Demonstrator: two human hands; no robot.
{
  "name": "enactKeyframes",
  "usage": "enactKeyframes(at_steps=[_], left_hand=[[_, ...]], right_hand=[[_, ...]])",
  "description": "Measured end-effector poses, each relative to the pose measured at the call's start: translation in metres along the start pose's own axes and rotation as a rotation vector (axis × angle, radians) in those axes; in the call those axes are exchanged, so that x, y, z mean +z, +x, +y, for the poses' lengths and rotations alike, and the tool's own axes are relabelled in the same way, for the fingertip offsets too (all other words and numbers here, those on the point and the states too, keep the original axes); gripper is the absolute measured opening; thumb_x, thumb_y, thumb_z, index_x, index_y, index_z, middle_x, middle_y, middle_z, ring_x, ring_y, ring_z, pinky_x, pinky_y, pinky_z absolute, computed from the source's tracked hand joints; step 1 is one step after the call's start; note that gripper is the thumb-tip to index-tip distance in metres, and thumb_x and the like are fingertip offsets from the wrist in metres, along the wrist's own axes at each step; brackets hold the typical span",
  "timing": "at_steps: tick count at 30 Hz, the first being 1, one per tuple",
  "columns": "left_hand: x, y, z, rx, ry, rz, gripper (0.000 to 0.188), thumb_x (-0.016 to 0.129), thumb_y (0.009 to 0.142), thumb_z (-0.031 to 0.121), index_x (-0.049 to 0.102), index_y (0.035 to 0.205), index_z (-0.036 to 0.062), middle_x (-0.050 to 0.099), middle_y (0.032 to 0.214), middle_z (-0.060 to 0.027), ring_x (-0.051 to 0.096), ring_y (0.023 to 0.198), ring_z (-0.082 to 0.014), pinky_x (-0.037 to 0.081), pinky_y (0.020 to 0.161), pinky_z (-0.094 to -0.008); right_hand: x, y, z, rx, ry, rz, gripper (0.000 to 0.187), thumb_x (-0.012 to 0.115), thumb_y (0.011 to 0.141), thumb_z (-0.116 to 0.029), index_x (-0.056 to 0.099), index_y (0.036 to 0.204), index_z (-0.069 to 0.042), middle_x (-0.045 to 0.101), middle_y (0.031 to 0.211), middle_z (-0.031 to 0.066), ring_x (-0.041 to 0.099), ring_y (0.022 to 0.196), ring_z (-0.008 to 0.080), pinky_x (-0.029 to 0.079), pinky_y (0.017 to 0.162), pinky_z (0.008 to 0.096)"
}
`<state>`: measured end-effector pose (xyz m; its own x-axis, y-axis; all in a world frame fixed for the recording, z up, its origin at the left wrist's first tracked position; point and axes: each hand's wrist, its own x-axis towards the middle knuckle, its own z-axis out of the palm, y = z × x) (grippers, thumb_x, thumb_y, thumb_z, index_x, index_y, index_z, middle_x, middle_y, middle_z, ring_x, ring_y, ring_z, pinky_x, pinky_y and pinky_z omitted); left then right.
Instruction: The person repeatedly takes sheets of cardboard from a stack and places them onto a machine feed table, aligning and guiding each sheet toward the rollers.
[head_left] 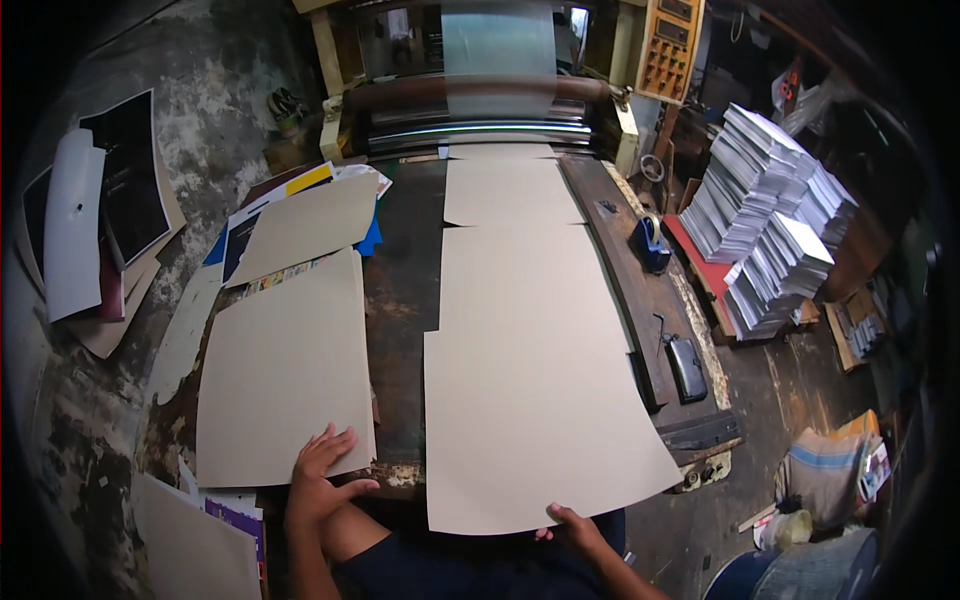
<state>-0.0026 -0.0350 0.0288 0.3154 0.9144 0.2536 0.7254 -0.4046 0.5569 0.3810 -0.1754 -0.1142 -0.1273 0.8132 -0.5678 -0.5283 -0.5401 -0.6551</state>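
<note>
Right hand (578, 524): fingers curled on near edge of large board sheet (530, 400), grip closed on it; sheet overhangs table (400, 290) edge toward person. Left hand (322, 477): flat, fingers spread, pressing near corner of board stack (280, 375), grasping nothing. More sheets (505, 190) lie in line ahead, overlapping, up to roller machine (470, 100). Another sheet (305, 225) beyond stack, over coloured prints. Tape dispenser (650, 245) at table's right edge. Printed piles (765, 215) further right, on floor.
</note>
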Motion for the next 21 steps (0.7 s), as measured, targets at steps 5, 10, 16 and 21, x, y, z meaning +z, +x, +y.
enactKeyframes(at_steps=[5, 10, 16, 21], left_hand=[[0.008, 0.000, -0.012, -0.085, -0.060, 0.081, 0.058, 0.087, 0.062, 0.031, 0.069, 0.111, 0.0073, 0.069, 0.116, -0.0103, 0.056, 0.123, -0.0319, 0.035, 0.108, -0.0487], [0.005, 0.000, -0.014, -0.136, -0.144, 0.048, 0.056, 0.086, 0.066, 0.025, 0.067, 0.115, 0.0036, 0.068, 0.116, -0.0143, 0.055, 0.124, -0.0321, 0.033, 0.110, -0.0479], [0.005, -0.005, -0.022, -0.244, -0.333, 0.123, 0.037, 0.070, 0.087, 0.029, 0.067, 0.109, -0.0003, 0.070, 0.109, -0.0139, 0.063, 0.111, -0.0252, 0.035, 0.108, -0.0430], [0.015, -0.003, -0.008, -0.388, -0.333, 0.296, 0.050, 0.045, 0.103, 0.038, 0.063, 0.101, -0.0078, 0.068, 0.086, -0.0147, 0.061, 0.086, -0.0155, 0.047, 0.082, -0.0316]], right_hand=[[-0.004, -0.033, 0.021, 0.016, -0.030, -0.022, 0.039, 0.052, 0.097, -0.031, 0.054, 0.114, 0.004, 0.065, 0.096, 0.0161, 0.067, 0.082, 0.0251, 0.048, 0.067, 0.0308], [0.000, -0.043, 0.022, 0.028, -0.050, -0.007, 0.041, 0.052, 0.098, -0.032, 0.053, 0.116, 0.004, 0.065, 0.099, 0.0165, 0.067, 0.084, 0.0265, 0.048, 0.068, 0.0320], [0.010, -0.016, 0.001, -0.039, 0.172, -0.015, 0.044, 0.050, 0.098, -0.035, 0.052, 0.117, 0.005, 0.064, 0.100, 0.0173, 0.064, 0.090, 0.0275, 0.048, 0.077, 0.0371], [0.007, 0.021, -0.003, -0.176, 0.179, 0.015, 0.049, 0.050, 0.096, -0.042, 0.053, 0.114, 0.004, 0.066, 0.094, 0.0185, 0.063, 0.082, 0.0251, 0.049, 0.078, 0.0376]])
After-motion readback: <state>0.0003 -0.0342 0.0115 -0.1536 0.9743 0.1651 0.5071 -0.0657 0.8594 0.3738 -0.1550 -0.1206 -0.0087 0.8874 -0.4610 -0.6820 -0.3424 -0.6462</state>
